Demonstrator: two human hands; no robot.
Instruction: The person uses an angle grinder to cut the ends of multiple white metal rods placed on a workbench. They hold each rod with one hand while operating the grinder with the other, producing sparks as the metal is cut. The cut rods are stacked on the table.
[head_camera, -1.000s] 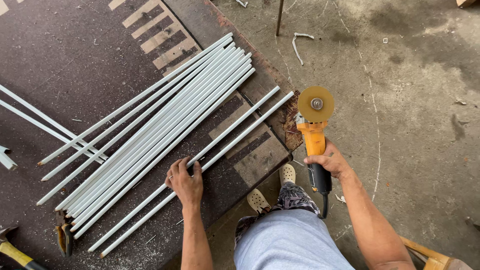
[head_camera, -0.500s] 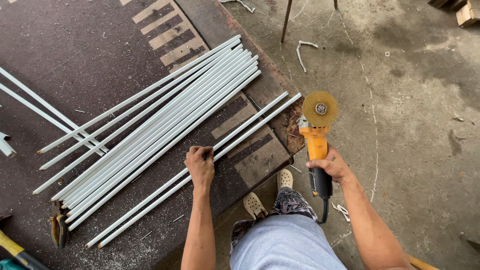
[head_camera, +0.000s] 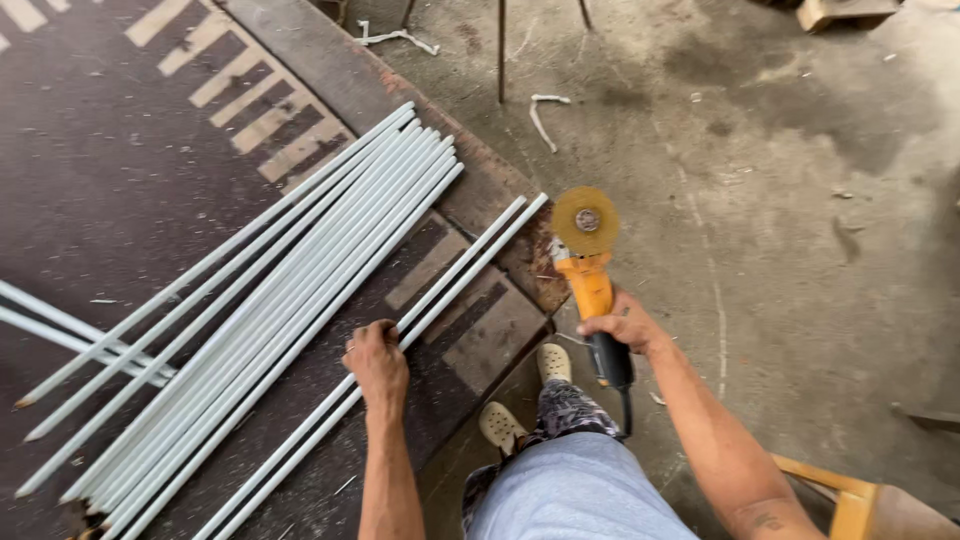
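Left fingers curled down over two pale rods; left hand presses them flat on the dark surface. Whether the fingers wrap fully under the rods cannot be told. The pair runs from about 7 o'clock up to 1 o'clock, far ends just past the surface's edge.

Right fingers closed tight round the black handle of an orange grinder; right hand holds it in the air, disc at 12 o'clock from the hand, just beside the rods' far ends. Touching or not: cannot tell.

At 10 o'clock from the left hand, a rod bundle lies parallel, near the pair but apart. Loose rods cross at far 9 o'clock.

Sandalled feet between the hands, on the concrete floor. Yellow stool at 5 o'clock from the right hand.
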